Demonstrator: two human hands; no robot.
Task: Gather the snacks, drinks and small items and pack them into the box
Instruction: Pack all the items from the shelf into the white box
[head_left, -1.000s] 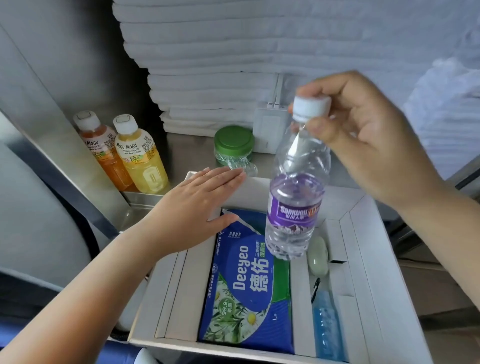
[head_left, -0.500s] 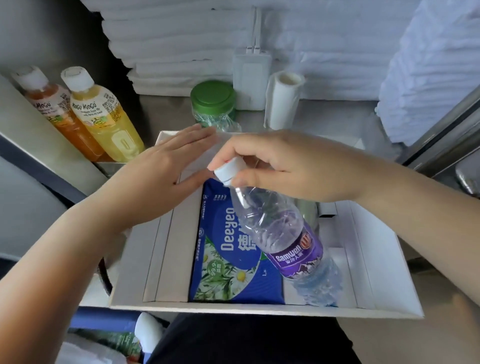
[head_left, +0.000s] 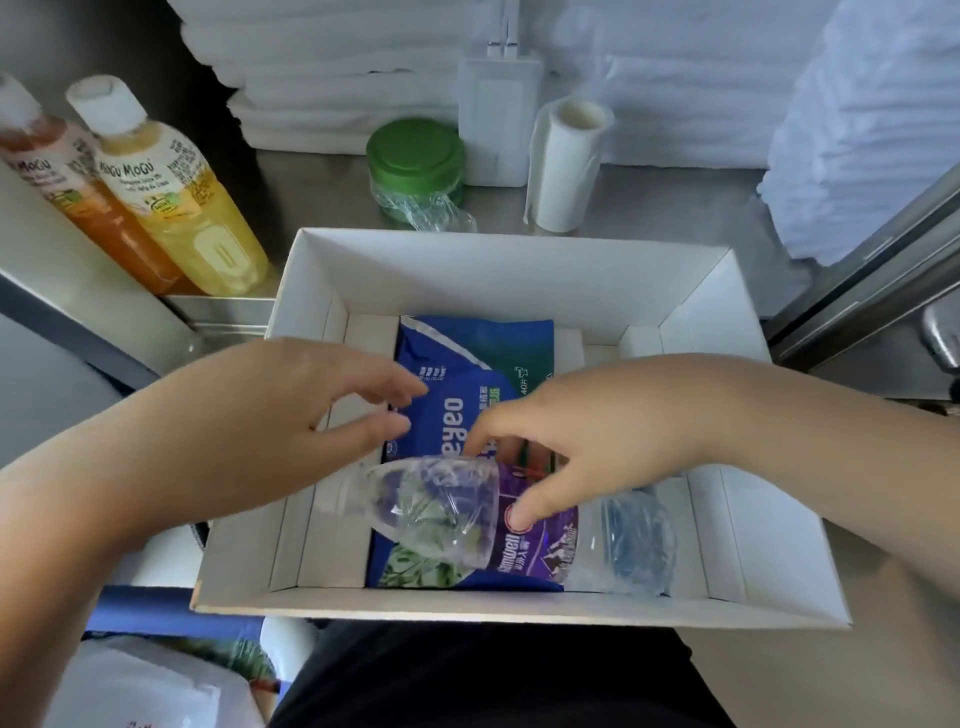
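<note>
A stack of folded white towels (head_left: 337, 62) fills the back, standing on a steel surface (head_left: 675, 208). On that surface, in the middle, sits an open white box (head_left: 509, 244). A blue pack of wipes (head_left: 467, 358) lies flat on the box floor. The left hand (head_left: 270, 410) hovers over the left side of the box, its grip loosely spread and holding nothing, fingertips just above the edge of the wipes pack. The right hand (head_left: 613, 431) reaches in from the right, its grip pinching a clear water bottle (head_left: 431, 514), thumb on the purple label and fingers over the far side. The bottle lies on its side across the near part of the box, on top of the wipes pack, neck toward the left. Left of the box lean a yellow juice bottle (head_left: 176, 192) and an orange juice bottle (head_left: 88, 218), touching each other. Behind the box stand a white roll (head_left: 563, 166), a white charger (head_left: 493, 119) and a green-lidded jar (head_left: 413, 161).
</note>
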